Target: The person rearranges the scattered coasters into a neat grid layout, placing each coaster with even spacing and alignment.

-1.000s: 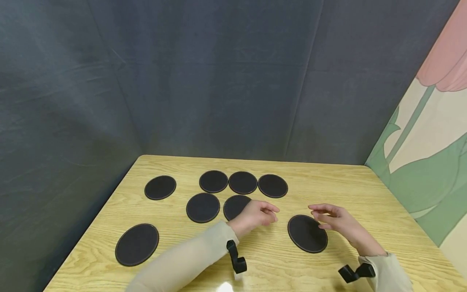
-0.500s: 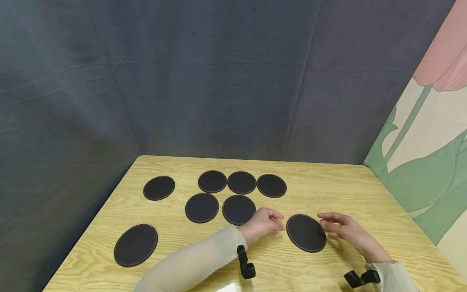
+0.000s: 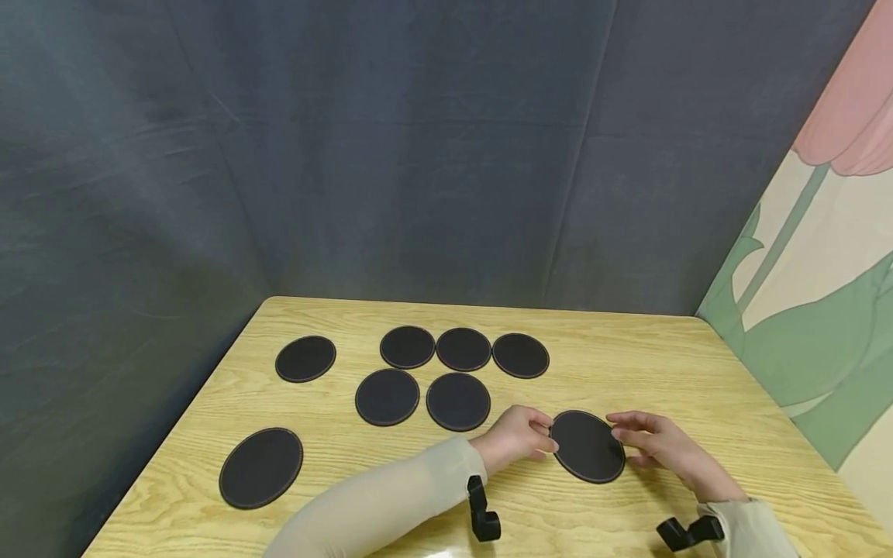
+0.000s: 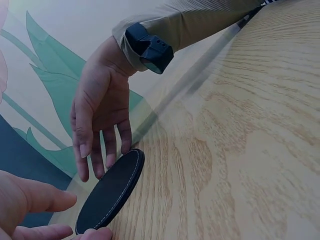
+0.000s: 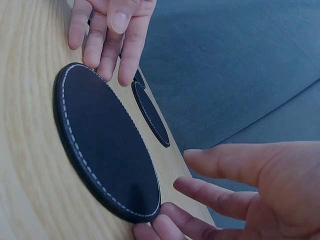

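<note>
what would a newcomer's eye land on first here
Probably the black disc right of the middle of the wooden table, with the left hand and right hand at opposite sides of it. Next, perhaps, the seven other discs lying flat further left. The pink flower on the wall at far right also stands out beside the dark cloth.

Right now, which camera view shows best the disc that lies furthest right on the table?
The right wrist view: the disc is largest there, and its pale stitching shows clearly. The head view shows it smaller, from above; the left wrist view shows it narrow, at a steep slant.
</note>
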The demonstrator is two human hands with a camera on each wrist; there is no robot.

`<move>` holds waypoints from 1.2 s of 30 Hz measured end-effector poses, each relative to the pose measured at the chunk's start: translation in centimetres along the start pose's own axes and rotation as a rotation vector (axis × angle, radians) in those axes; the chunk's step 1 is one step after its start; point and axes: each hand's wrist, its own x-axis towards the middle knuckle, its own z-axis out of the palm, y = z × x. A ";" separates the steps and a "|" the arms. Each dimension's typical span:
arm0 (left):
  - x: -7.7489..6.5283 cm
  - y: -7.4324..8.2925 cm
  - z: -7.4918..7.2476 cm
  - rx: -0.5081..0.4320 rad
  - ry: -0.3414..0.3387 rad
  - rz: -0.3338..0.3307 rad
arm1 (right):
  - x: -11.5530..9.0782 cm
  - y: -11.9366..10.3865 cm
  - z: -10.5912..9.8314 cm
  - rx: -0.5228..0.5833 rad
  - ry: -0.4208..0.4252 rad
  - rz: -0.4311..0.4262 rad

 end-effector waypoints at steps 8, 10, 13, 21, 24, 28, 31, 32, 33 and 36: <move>0.2 -0.2 0.6 -0.040 0.046 -0.020 | 0.2 0.1 0.1 0.056 -0.029 -0.013; 0.1 -0.2 0.7 -0.050 0.056 -0.023 | 0.3 0.2 -0.1 0.069 -0.046 -0.022; 0.1 -0.3 0.8 -0.052 0.071 -0.017 | 0.3 0.2 -0.3 0.101 -0.078 -0.035; 0.3 -0.4 0.5 -0.039 0.147 0.019 | 0.6 0.0 -0.2 0.200 -0.113 -0.063; 0.3 -0.3 0.3 -0.030 0.157 0.027 | 0.8 -0.1 -0.1 0.196 -0.103 -0.057; 0.3 -0.3 -0.1 -0.016 0.167 0.049 | 1.0 -0.3 0.2 0.194 -0.079 -0.053; 0.2 -0.2 -0.5 -0.003 0.181 0.065 | 1.1 -0.6 0.5 0.195 -0.061 -0.059; 0.2 -0.2 -0.6 0.008 0.185 0.072 | 1.1 -0.7 0.5 0.193 -0.057 -0.063; 0.2 -0.2 -0.7 0.014 0.190 0.078 | 1.2 -0.7 0.6 0.189 -0.054 -0.067; 0.3 -0.2 -1.1 0.009 0.205 0.099 | 1.3 -1.0 0.8 0.186 -0.052 -0.079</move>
